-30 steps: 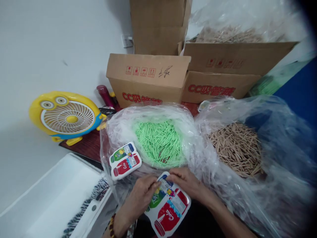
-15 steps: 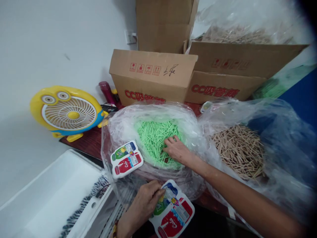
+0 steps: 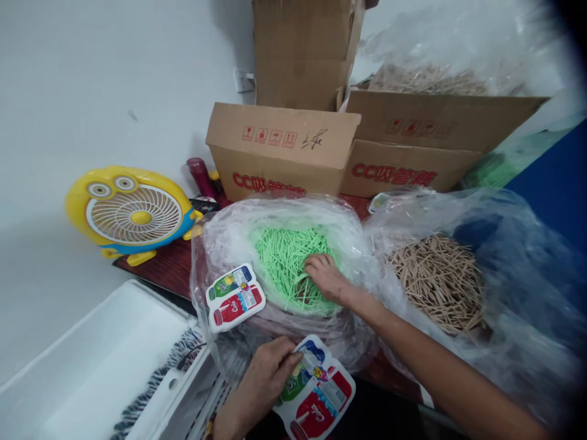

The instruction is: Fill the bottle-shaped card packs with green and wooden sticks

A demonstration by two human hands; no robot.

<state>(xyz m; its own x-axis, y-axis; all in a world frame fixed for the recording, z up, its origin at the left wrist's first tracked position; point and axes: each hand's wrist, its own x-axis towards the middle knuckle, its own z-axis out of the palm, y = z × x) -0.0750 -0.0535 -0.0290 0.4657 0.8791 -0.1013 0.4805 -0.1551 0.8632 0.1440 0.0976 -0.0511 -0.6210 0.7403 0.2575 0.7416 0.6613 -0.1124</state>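
Low in the head view, my left hand [image 3: 265,377] pinches a bottle-shaped candy packet [image 3: 316,391] by its upper left edge. The packet is printed with a red cola bottle and a green drink bottle. My right hand [image 3: 328,280] reaches into a clear plastic bag [image 3: 224,229] of thin green sticks [image 3: 287,253]. Its fingers are curled down into the sticks and their tips are hidden. A second, similar candy packet [image 3: 236,297] lies on the bag's left front edge, touched by neither hand.
To the right, another plastic bag [image 3: 509,256] holds thin brown sticks [image 3: 438,284]. Cardboard boxes [image 3: 279,153] stand behind. A yellow fan [image 3: 135,214] and a dark red bottle [image 3: 200,176] are on the left of the table [image 3: 167,269]. At lower left is a white bin [image 3: 105,348].
The camera view has shifted slightly. My right fingers have curled further into the green sticks, while my left hand keeps its hold on the candy packet.
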